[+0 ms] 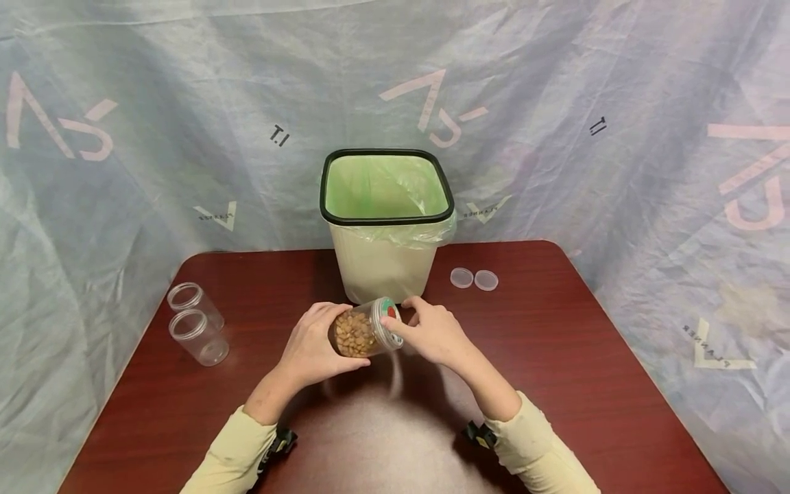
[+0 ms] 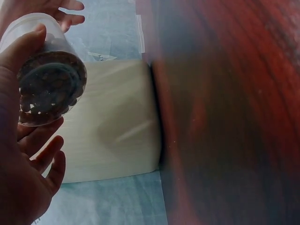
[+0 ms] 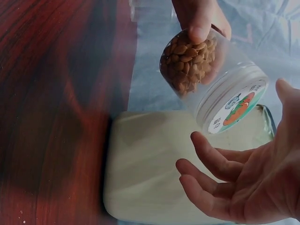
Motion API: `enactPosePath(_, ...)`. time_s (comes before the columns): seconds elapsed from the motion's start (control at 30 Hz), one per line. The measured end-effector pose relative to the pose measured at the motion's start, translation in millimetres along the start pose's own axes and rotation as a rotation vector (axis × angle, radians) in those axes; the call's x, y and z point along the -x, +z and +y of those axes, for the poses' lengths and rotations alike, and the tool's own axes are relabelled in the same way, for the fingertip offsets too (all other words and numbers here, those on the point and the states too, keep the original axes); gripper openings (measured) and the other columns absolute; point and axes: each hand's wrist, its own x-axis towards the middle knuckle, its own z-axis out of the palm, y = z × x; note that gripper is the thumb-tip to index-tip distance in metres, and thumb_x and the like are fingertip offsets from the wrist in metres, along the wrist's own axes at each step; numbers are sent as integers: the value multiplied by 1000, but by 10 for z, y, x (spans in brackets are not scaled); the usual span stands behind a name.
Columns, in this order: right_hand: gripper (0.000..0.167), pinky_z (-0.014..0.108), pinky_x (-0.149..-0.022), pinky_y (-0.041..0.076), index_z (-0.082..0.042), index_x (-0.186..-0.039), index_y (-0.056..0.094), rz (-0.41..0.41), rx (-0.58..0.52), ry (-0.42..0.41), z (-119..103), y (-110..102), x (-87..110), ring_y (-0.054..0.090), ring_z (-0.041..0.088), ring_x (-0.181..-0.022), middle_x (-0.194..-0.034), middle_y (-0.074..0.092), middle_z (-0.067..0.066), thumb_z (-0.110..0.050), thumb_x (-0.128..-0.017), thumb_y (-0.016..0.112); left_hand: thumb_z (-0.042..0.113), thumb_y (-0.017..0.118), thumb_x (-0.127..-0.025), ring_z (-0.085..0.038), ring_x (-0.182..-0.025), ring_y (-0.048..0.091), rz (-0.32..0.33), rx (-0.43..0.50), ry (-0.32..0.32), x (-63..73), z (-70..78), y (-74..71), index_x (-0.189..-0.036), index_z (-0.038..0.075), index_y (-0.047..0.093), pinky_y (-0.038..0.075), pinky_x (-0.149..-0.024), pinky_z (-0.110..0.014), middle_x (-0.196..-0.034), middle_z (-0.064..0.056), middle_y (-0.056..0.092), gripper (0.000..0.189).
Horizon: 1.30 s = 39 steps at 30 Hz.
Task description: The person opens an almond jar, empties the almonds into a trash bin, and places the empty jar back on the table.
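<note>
A clear plastic jar [image 1: 356,333], partly filled with brown almond-like pieces [image 3: 189,61], is held tilted above the table by my left hand [image 1: 313,344]. The thumb and fingers of that hand go round its body, near the base. Its lid [image 3: 238,107] bears a round green, white and orange label and points to the right. Beside the lid is my right hand [image 1: 437,332], with its fingers spread and apart from the lid in the right wrist view. Some of the left fingers [image 2: 47,145] stick out below the jar in the left wrist view.
Behind the hands stands a pale bin [image 1: 385,264] with a black rim and a green liner bag. Two uncovered clear jars [image 1: 200,339] stand at the left of the dark red table [image 1: 555,384]. Two translucent lids [image 1: 474,278] lie right of the bin. Cloth walls surround the table.
</note>
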Motion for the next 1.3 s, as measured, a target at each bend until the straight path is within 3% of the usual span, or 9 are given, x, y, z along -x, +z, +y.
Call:
enactPosePath(0.27,71,32,-62,49,-14,-112,65,-23,3,-35,14,7,-14,60,6,-64,-71,64,-10,-75,-77,58,62,87,-49,-16,-106,53,-2,6,6,0,4,8,-118,11,63,47,-87,-41,-107,-1,63,89)
enactPosePath(0.4,64,31,-63,49,-17,-116,64,-36,-17,-108,32,-4,-28,59,8,-67,-74,64,-9,-69,-78,63,61,88,-48,-17,-106,53,6,6,12,-5,-1,15,-118,11,63,47,-86,-41,-108,-1,62,90)
enactPosePath(0.53,62,31,-71,49,-22,-126,59,-58,-18,-223,62,-29,-28,60,8,-79,-86,65,-8,-58,-77,71,62,88,-48,-16,-107,53,-9,6,4,2,-15,23,-120,12,63,46,-88,-40,-109,0,62,91)
enactPosePath(0.73,74,36,-87,48,-19,-138,51,-90,-52,-365,94,-63,-11,62,12,-98,-102,67,-4,-39,-73,81,61,88,-47,-16,-108,52,-31,10,-10,18,-15,15,-120,13,62,46,-88,-41,-109,-1,62,91)
enactPosePath(1.03,88,36,-103,39,-16,-144,46,-82,-82,-468,109,-65,-1,50,15,-123,-135,55,2,-20,-65,87,59,89,-48,-15,-109,53,-28,26,-1,28,-25,25,-119,12,62,46,-89,-38,-112,1,61,90)
enactPosePath(1.3,95,39,-105,36,-17,-144,46,-42,-118,-531,104,-45,7,45,17,-127,-137,51,4,-7,-60,89,63,87,-49,-14,-109,52,-23,25,-11,31,-25,17,-120,13,62,47,-88,-39,-113,2,61,90)
